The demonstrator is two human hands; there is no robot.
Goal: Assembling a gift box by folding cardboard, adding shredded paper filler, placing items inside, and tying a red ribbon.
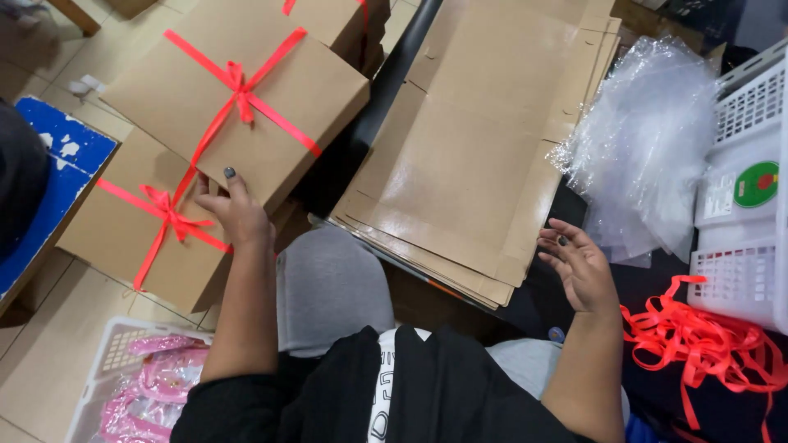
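Note:
My left hand (234, 209) rests on the near edge of a brown cardboard box tied with a red ribbon bow (246, 98). That box lies on top of a second ribboned box (139, 238) on the floor at left. My right hand (579, 262) hovers with its fingers apart and nothing in it, beside the near right corner of a stack of flat brown cardboard sheets (476, 156). A heap of loose red ribbon (706, 340) lies just right of that hand.
A pile of clear plastic bags (648, 139) sits beyond the ribbon. White plastic baskets (751, 205) stand at far right. Another white basket with pink items (144, 381) is at lower left. A blue board (57, 180) lies at left, and a third ribboned box (332, 16) at top.

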